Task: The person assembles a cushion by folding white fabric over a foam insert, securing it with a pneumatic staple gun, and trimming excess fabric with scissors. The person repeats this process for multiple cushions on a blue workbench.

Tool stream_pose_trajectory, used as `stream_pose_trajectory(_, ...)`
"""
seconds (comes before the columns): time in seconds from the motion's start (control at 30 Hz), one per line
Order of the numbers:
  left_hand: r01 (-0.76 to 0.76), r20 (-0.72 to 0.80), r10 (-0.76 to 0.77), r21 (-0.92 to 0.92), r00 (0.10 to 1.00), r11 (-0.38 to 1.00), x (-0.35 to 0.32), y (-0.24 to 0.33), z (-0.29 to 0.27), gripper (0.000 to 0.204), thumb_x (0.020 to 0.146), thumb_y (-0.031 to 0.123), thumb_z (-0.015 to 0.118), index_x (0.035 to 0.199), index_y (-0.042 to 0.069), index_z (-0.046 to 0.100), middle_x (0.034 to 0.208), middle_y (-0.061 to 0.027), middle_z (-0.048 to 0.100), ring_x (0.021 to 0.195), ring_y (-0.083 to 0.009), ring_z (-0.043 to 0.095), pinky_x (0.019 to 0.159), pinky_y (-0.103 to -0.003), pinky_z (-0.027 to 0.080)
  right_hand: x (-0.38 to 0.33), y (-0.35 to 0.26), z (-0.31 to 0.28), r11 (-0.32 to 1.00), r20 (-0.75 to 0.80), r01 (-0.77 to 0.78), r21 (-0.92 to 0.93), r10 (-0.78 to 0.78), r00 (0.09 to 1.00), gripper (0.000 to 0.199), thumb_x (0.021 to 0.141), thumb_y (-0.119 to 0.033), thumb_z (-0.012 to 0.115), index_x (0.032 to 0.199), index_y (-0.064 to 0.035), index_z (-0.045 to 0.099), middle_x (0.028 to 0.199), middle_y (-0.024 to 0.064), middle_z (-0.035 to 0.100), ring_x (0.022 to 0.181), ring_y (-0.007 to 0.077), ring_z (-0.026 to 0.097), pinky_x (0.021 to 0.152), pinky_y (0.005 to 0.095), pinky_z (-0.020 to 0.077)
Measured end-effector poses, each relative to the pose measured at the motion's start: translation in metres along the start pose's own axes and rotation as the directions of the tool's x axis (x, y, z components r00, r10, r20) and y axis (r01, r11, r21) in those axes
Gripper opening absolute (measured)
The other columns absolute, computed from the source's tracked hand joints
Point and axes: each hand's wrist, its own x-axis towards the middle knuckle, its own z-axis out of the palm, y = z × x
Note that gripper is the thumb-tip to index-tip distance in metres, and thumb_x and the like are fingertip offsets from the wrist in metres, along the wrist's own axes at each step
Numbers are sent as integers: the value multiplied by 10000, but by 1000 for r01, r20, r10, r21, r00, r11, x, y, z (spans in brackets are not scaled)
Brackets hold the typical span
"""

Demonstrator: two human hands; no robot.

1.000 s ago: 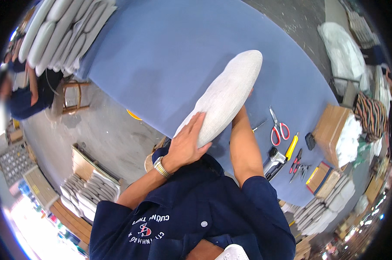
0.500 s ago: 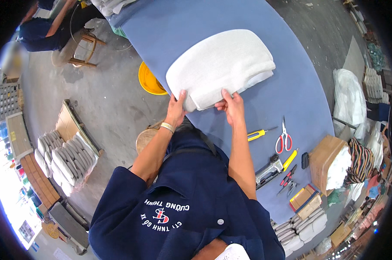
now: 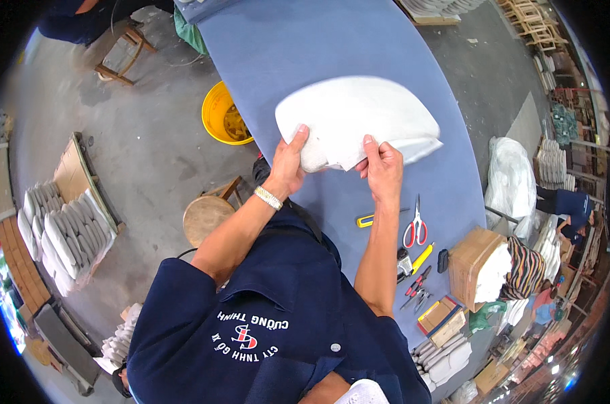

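A white fabric-covered seat pad (image 3: pixel 352 111) is held up over the blue-grey table (image 3: pixel 305 47), tilted toward me. My left hand (image 3: pixel 289 161) grips its near left edge, thumb on top and fingers beneath. Along the near edge, further right, my right hand (image 3: pixel 383 172) pinches the fabric with the thumb pressed on top. The pad's underside is mostly hidden. Nearer than the pad, past my right forearm, lie a yellow-handled screwdriver (image 3: pixel 366 221), red-handled scissors (image 3: pixel 416 233), a partly covered staple gun (image 3: pixel 404 264) and a yellow utility knife (image 3: pixel 423 258).
Red-handled pliers (image 3: pixel 419 279) and a small open carton (image 3: pixel 441 320) are on the table's near right. A cardboard box (image 3: pixel 468 269) stands beyond them. On the left are a yellow bucket (image 3: pixel 214 124), a round wooden stool (image 3: pixel 207 221) and stacked pads (image 3: pixel 72 236).
The pad has moved slightly right and tilted, its right end showing more of the underside edge. Both hands keep their hold on it. The whole view has turned a little.
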Motion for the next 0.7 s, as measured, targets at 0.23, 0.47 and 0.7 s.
stream_pose_trajectory(0.23, 468, 122, -453, -263, 883, 844, -13, -49, 9, 528, 1055, 452, 532, 1374, 32, 556, 1134, -131, 720, 927, -303, 760, 613, -305, 681, -26, -27, -25, 951, 38, 68, -301, -59, 998, 354, 1021, -309, 659, 844, -4, 692, 666, 80, 679, 563, 124, 610, 534, 302, 462)
stream_pose_trajectory(0.47, 480, 179, -445, -301, 877, 824, -3, -52, 10, 534, 1079, 476, 481, 1334, 14, 558, 1096, -145, 706, 857, -287, 752, 653, -316, 684, -47, -28, -28, 736, 176, 253, -628, -183, 967, 259, 879, -232, 795, 1086, -86, 738, 711, 42, 615, 616, 170, 550, 604, 346, 459)
stream_pose_trajectory(0.7, 466, 182, -431, -254, 884, 848, 0, -43, 11, 499, 1074, 509, 490, 1251, 59, 614, 1055, -92, 700, 826, -170, 717, 694, -315, 669, -61, -23, -7, 640, 201, 315, -701, -246, 948, 190, 869, -142, 782, 1037, -86, 714, 829, 87, 631, 734, 302, 637, 667, 438, 497)
